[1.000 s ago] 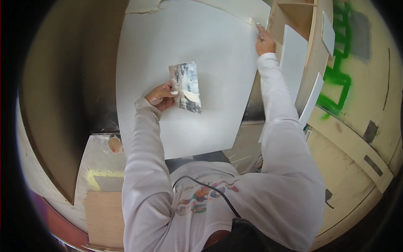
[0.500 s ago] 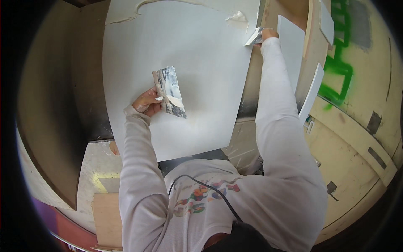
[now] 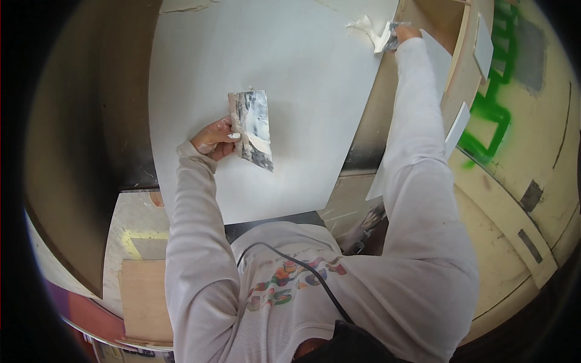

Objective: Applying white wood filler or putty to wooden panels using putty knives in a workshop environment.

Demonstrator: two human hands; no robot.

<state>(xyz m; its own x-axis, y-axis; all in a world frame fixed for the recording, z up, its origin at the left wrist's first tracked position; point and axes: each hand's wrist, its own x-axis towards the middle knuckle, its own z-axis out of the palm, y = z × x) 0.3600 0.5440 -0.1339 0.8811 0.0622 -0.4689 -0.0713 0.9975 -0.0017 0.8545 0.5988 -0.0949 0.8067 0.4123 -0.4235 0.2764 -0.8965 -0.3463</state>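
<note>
A large white panel (image 3: 290,187) lies in front of me. Over its middle, my left hand (image 3: 216,139) grips a wide metal putty knife (image 3: 253,130) smeared with pale filler. At the panel's far right edge, my right hand (image 3: 408,32) is closed on a second scraper (image 3: 391,37), partly hidden by my fingers. Thick cream filler (image 3: 380,41) sits against that scraper's blade, and a streak of it trails left over the panel. More filler (image 3: 187,6) shows along the far left edge.
A wooden frame (image 3: 461,48) with white board pieces (image 3: 458,128) stands at the right. Beyond it is a cream surface with green paint (image 3: 493,115). A dark brown panel (image 3: 72,157) rises at the left, above a plywood piece (image 3: 147,296).
My right hand has moved away and slightly right along the panel's edge, and more filler now shows at its blade. The left putty knife has shifted a little right and turned more upright.
</note>
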